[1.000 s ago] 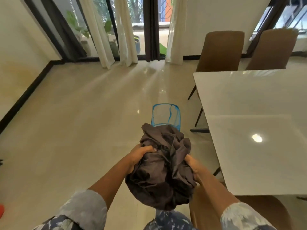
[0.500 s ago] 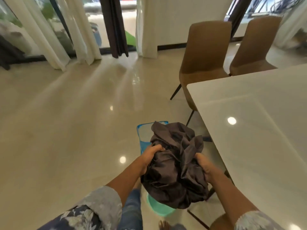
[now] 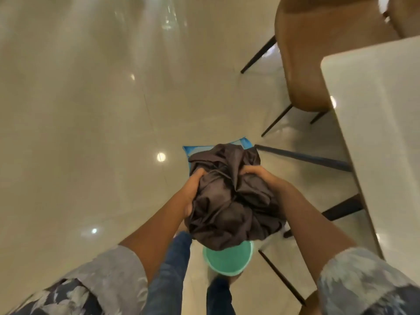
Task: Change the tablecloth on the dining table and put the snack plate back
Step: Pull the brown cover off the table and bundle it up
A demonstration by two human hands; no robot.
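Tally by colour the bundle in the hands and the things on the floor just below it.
Dark grey: 1, the bunched tablecloth, gripped by the left hand and the right hand.
Blue: 1, the basket, mostly hidden behind the bundle.
Teal: 1, a round thing; tub or stool, I cannot tell.
Total: 3.

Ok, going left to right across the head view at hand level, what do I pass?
left hand → crumpled dark cloth bundle, gripped by both hands → right hand → glossy white rectangular table
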